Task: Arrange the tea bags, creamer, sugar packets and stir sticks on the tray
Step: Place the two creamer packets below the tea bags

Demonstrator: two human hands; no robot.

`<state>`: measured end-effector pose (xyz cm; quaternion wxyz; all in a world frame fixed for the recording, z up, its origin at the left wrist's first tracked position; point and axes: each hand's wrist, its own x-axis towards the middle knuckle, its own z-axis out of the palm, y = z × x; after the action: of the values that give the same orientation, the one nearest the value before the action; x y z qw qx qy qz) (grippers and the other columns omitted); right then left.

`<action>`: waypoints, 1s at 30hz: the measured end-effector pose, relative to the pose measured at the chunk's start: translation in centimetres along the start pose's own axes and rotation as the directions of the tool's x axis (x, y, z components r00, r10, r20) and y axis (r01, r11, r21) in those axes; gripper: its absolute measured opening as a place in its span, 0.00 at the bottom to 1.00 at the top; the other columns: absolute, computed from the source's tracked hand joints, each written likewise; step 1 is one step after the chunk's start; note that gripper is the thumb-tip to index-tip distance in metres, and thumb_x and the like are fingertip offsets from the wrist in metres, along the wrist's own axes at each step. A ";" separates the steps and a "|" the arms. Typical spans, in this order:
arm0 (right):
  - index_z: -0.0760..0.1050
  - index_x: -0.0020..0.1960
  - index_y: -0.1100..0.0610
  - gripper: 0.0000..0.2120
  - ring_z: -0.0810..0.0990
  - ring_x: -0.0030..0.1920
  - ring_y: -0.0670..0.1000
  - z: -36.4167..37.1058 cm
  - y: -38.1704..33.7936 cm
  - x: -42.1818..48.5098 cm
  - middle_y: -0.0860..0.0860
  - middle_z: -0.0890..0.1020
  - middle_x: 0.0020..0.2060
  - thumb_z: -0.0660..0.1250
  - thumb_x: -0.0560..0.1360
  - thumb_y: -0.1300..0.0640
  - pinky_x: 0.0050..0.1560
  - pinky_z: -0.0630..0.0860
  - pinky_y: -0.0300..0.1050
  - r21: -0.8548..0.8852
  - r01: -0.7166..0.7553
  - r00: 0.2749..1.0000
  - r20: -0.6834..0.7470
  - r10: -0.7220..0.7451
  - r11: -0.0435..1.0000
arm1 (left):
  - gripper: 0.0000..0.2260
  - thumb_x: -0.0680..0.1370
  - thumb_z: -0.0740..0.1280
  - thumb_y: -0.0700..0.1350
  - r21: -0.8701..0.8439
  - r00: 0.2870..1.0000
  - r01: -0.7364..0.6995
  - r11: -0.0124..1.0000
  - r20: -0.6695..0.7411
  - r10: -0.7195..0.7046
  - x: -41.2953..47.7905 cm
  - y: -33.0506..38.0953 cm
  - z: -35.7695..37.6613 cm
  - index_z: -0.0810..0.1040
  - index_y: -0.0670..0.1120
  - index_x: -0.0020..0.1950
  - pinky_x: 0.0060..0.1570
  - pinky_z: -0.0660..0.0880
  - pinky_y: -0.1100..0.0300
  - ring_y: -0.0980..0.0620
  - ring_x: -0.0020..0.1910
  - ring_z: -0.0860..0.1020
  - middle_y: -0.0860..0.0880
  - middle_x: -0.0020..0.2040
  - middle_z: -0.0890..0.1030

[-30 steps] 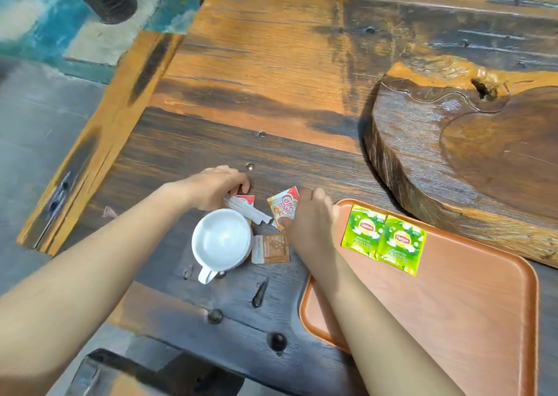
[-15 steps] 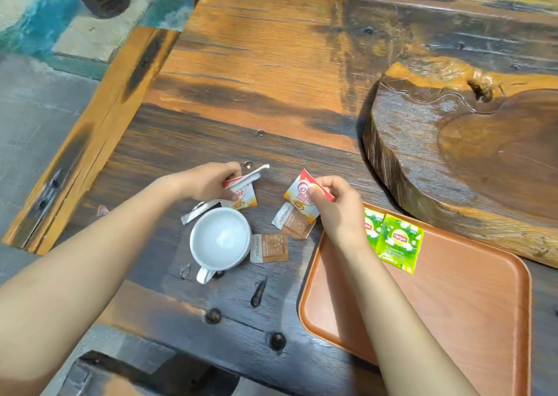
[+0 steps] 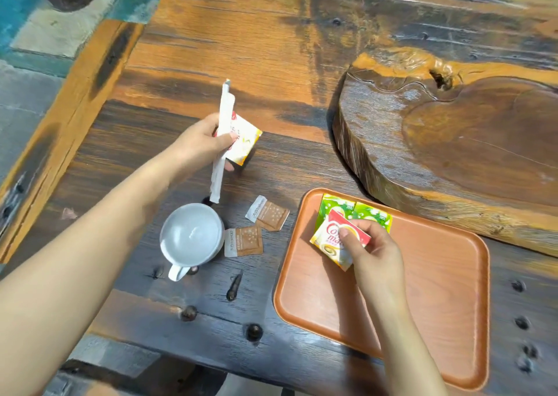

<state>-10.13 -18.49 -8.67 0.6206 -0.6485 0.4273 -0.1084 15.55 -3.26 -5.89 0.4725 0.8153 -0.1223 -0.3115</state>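
Nearest to the person: right hand (image 3: 373,249) pinched on a red-white-yellow creamer sachet (image 3: 335,241), held low over the near-left part of the orange-brown rounded plastic tray (image 3: 447,305). I can't tell if the sachet is touching the tray floor. It overlaps the near edge of the two green tea bag packets (image 3: 359,211) lying side by side in the tray's far-left corner, just beyond the fingertips.

To the left of that hand, off the tray, on the dark plank surface (image 3: 126,154): two brown-and-white paper sugar packets (image 3: 255,229), flat, one just beyond the other. The nearer one touches the white ceramic mug (image 3: 191,235), whose handle points at the person.

Farther out: left hand (image 3: 202,142), raised above the surface, closed on two things at once, a long white paper-wrapped stir stick (image 3: 222,145) and a second creamer sachet (image 3: 246,142) behind it. The stick's long axis runs near-to-far, almost upright in the grip, lower end hanging over the mug's far rim.

Key relation: the tray is to the right of the left hand and nearer the person, so that load has to cross over the sugar packets. The sugar packets sit between both hands; the right hand is closer once it lets go.

Past everything, far right: a thick raw-edged wooden slab (image 3: 453,142), butting up against the tray's far edge.
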 end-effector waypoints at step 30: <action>0.76 0.56 0.52 0.19 0.69 0.55 0.51 0.3 6.1 -4.2 0.52 0.78 0.54 0.74 0.66 0.57 0.54 0.70 0.48 -0.708 0.421 0.897 0.232 -0.377 0.567 | 0.11 0.77 0.58 0.41 -0.029 0.953 -0.026 0.999 -0.304 0.016 -4.1 0.6 5.6 0.75 0.49 0.56 0.37 0.76 0.72 0.58 0.41 0.78 0.49 0.48 0.81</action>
<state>-15.05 -14.60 -12.53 0.2723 -0.9256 0.2591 -0.0443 8.99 -5.43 -5.78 0.5021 0.8444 -0.0517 -0.1794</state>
